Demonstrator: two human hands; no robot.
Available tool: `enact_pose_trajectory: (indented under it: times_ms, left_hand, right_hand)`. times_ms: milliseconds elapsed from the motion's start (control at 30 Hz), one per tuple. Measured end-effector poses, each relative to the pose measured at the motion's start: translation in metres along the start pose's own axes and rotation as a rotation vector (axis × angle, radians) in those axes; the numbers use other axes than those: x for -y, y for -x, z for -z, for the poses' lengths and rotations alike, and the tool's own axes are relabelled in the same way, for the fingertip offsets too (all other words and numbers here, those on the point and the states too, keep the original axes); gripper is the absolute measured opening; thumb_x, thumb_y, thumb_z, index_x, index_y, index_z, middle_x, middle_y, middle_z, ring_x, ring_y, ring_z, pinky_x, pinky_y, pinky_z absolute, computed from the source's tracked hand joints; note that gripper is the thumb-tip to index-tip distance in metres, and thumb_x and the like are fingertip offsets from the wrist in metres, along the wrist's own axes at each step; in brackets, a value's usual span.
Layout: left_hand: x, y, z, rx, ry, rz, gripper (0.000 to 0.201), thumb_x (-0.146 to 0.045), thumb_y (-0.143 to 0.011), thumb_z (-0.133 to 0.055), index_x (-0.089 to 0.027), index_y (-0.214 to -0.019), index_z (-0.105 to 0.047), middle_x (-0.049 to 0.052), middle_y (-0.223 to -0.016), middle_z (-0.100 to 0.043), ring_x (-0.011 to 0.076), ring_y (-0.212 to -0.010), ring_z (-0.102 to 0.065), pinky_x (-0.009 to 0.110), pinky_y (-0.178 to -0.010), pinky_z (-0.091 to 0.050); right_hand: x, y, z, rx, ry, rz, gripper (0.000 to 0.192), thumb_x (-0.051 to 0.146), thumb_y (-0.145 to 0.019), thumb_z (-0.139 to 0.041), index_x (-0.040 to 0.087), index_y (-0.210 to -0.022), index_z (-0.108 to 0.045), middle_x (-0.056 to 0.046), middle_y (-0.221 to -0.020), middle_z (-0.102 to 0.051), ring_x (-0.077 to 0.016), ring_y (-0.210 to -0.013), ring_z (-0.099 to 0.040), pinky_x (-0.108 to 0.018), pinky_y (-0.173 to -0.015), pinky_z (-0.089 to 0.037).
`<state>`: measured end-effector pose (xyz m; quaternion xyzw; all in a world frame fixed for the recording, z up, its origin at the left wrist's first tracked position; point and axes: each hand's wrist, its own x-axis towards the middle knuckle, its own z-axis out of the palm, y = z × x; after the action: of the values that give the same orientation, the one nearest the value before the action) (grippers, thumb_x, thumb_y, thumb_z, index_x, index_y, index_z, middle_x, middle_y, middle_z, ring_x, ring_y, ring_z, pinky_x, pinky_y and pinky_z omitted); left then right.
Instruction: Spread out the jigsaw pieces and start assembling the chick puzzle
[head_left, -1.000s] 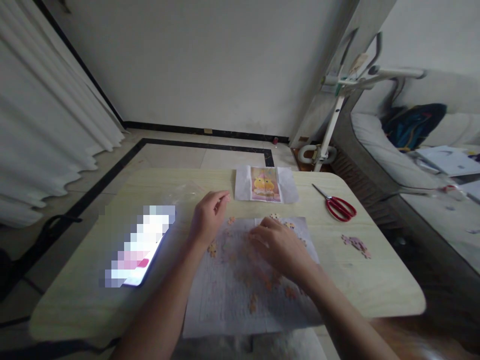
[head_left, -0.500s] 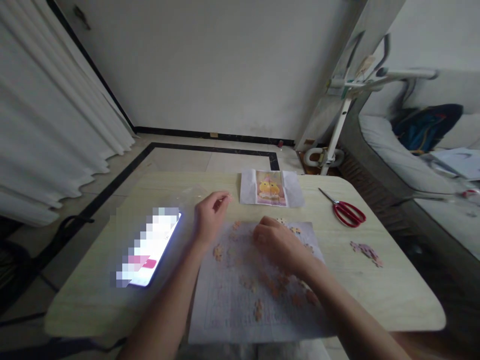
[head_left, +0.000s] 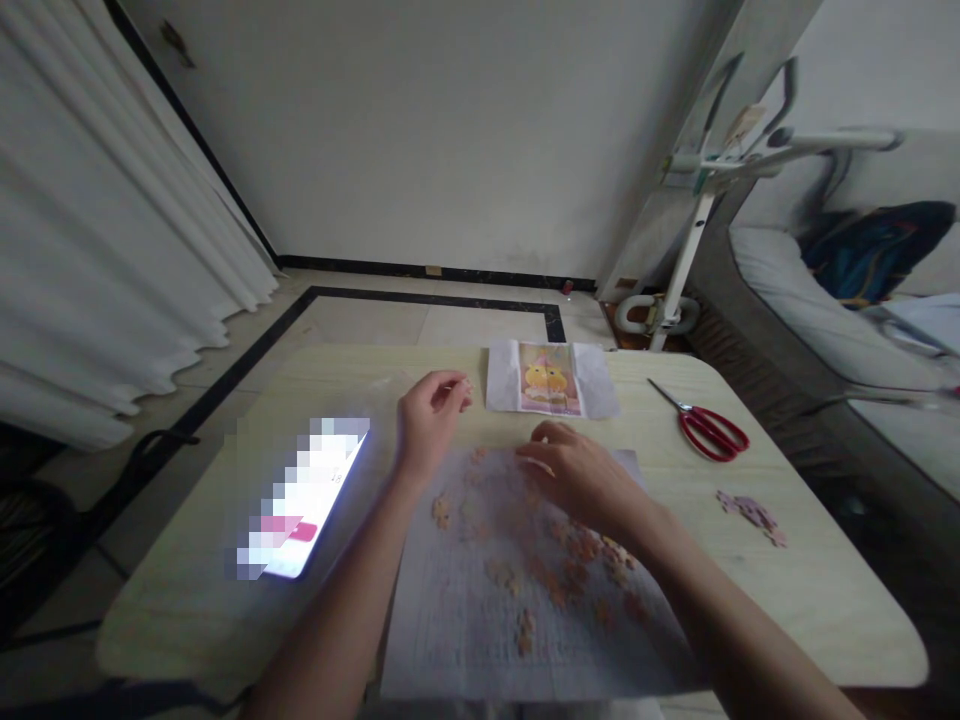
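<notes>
Small jigsaw puzzle pieces lie scattered in orange, pink and cream tones on a printed paper sheet. Beyond the sheet's upper left edge, my left hand is raised with thumb and fingers pinched together. A tiny pale puzzle piece shows at those fingertips, mostly covered by them. My right hand hovers palm down over the top of the sheet, thumb and forefinger apart, and I see nothing between them. Under it some pieces are hidden or blurred. A creased picture sheet with a yellow cartoon figure lies at the table's far edge.
Left of the sheet lies a lit phone. Red-handled scissors rest at the right, with a small pile of pinkish puzzle pieces nearer me. Clear plastic lies behind the phone on the pale wooden table.
My right hand's thumb and forefinger have come apart, and the hand has shifted slightly. My left hand keeps its pinch near the same spot. The whole view has swung a little.
</notes>
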<state>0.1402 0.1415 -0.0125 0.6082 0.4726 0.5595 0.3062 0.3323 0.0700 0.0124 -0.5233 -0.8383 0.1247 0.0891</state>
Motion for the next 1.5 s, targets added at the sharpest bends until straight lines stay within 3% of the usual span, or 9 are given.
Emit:
enact_pose_trajectory:
  times_ms: [133,267,433,833,967,1300,1500]
  left_hand:
    - [0.01,0.004,0.009,-0.025,-0.285,-0.274,0.011,-0.018,-0.087,-0.058,-0.015,-0.09,-0.068,0.004,-0.083,-0.069,0.0119,-0.071,-0.064,0.024,-0.071,-0.051]
    - [0.007,0.004,0.017,-0.054,-0.36,-0.314,0.012,-0.016,-0.089,-0.055,-0.015,-0.091,-0.067,0.004,-0.084,-0.069,0.0123,-0.074,-0.064,0.024,-0.07,-0.051]
    - [0.006,0.004,0.02,-0.057,-0.375,-0.331,0.011,-0.016,-0.09,-0.055,-0.015,-0.09,-0.066,0.004,-0.083,-0.069,0.0126,-0.073,-0.064,0.023,-0.068,-0.051]
    - [0.016,0.004,0.017,-0.058,-0.334,-0.341,0.011,-0.016,-0.09,-0.055,-0.016,-0.092,-0.066,0.004,-0.086,-0.069,0.0124,-0.077,-0.063,0.022,-0.067,-0.049]
    - [0.016,0.004,0.016,-0.045,-0.334,-0.324,0.012,-0.016,-0.09,-0.054,-0.016,-0.093,-0.066,0.005,-0.087,-0.069,0.0129,-0.078,-0.063,0.022,-0.067,-0.05]
    - [0.016,0.005,0.017,-0.046,-0.361,-0.317,0.013,-0.017,-0.09,-0.054,-0.017,-0.092,-0.066,0.005,-0.089,-0.07,0.0134,-0.079,-0.064,0.023,-0.067,-0.05]
    - [0.015,0.005,0.017,-0.035,-0.365,-0.313,0.013,-0.017,-0.09,-0.054,-0.016,-0.092,-0.066,0.006,-0.087,-0.069,0.0132,-0.078,-0.064,0.022,-0.066,-0.05]
  right_hand:
    - [0.028,-0.011,-0.009,0.002,0.01,0.241,0.017,0.01,-0.089,-0.055,0.018,-0.092,-0.07,-0.007,-0.091,-0.064,-0.0185,-0.089,-0.055,-0.03,-0.079,-0.042]
    - [0.056,-0.026,-0.027,0.079,-0.006,0.412,0.016,0.016,-0.093,-0.054,0.017,-0.083,-0.067,-0.004,-0.083,-0.062,-0.0168,-0.081,-0.053,-0.031,-0.081,-0.04]
    - [0.061,-0.035,-0.039,0.086,0.01,0.373,0.021,0.019,-0.093,-0.055,0.017,-0.076,-0.067,-0.003,-0.078,-0.059,-0.0156,-0.072,-0.048,-0.03,-0.075,-0.038]
    - [0.05,-0.032,-0.037,0.071,-0.033,0.261,0.016,0.027,-0.09,-0.061,0.018,-0.079,-0.067,-0.004,-0.083,-0.058,-0.0167,-0.079,-0.051,-0.028,-0.074,-0.038]
    - [0.047,-0.032,-0.035,0.055,-0.048,0.211,0.013,0.029,-0.09,-0.061,0.018,-0.088,-0.068,-0.006,-0.088,-0.059,-0.0178,-0.085,-0.053,-0.028,-0.076,-0.04]
    - [0.043,-0.027,-0.02,0.06,-0.067,0.187,0.017,0.014,-0.089,-0.056,0.019,-0.089,-0.073,-0.007,-0.089,-0.06,-0.0176,-0.087,-0.053,-0.028,-0.077,-0.041]
    - [0.047,-0.03,-0.025,0.094,-0.06,0.202,0.015,0.016,-0.088,-0.059,0.02,-0.089,-0.073,-0.006,-0.088,-0.059,-0.0168,-0.084,-0.053,-0.026,-0.074,-0.039]
